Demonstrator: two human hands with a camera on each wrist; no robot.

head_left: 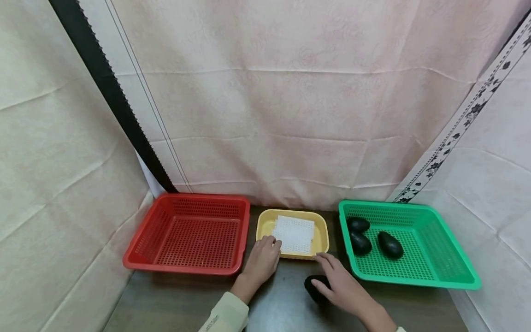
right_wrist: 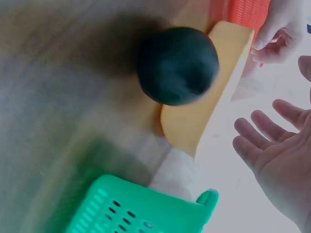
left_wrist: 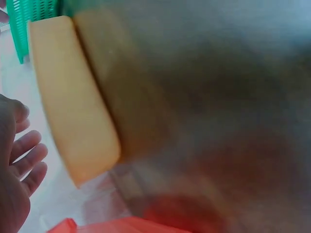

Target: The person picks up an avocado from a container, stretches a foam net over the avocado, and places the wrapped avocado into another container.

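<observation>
A dark, glossy avocado [head_left: 313, 287] lies on the table in front of the yellow tray [head_left: 321, 233]. Beside and partly over it is my right hand [head_left: 343, 287], its fingers extended toward the tray's front edge. In the right wrist view a gap shows between that hand [right_wrist: 282, 150] and the avocado [right_wrist: 177, 65]. My left hand [head_left: 261, 260] is at the tray's front left corner with loosely bent fingers; the left wrist view shows nothing in its grasp. Inside the tray sits a white perforated sheet [head_left: 293, 234]. Whether either hand touches the tray is hard to tell.
On the right stands a green basket [head_left: 435, 249] holding three dark avocados [head_left: 390, 245] toward its left side. A red basket [head_left: 201, 242] with nothing in it stands on the left. Cloth curtains [head_left: 290, 115] enclose the back and sides of the metal table [head_left: 274, 304].
</observation>
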